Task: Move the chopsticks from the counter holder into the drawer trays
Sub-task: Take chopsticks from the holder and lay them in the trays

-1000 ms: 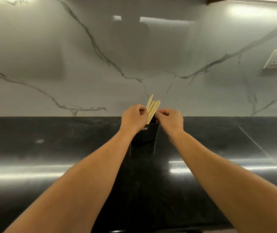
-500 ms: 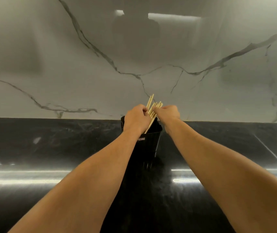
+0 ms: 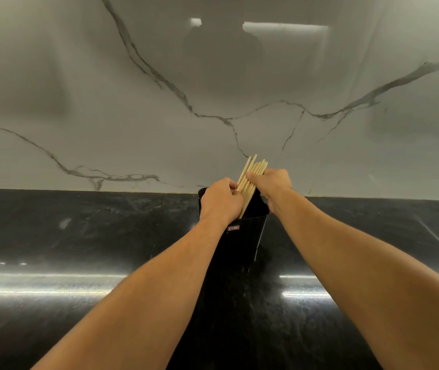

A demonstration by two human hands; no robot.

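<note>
A bundle of several pale wooden chopsticks [image 3: 251, 180] stands tilted to the right in a tall black holder [image 3: 245, 236] on the black counter [image 3: 79, 236]. My left hand [image 3: 219, 200] is at the holder's rim, its fingers curled against the left side of the bundle. My right hand [image 3: 273, 182] grips the bundle from the right, near the top ends. The chopsticks' lower parts are hidden inside the holder. No drawer or tray is in view.
A grey marble backsplash [image 3: 213, 102] rises straight behind the holder. The glossy counter stretches left and right with bright light reflections. A small red and white label [image 3: 233, 228] sits on the holder's front.
The view has shifted closer and to the left. My right hand rose from beside the holder's rim to the bundle's upper part. The chopsticks stay in the holder.
</note>
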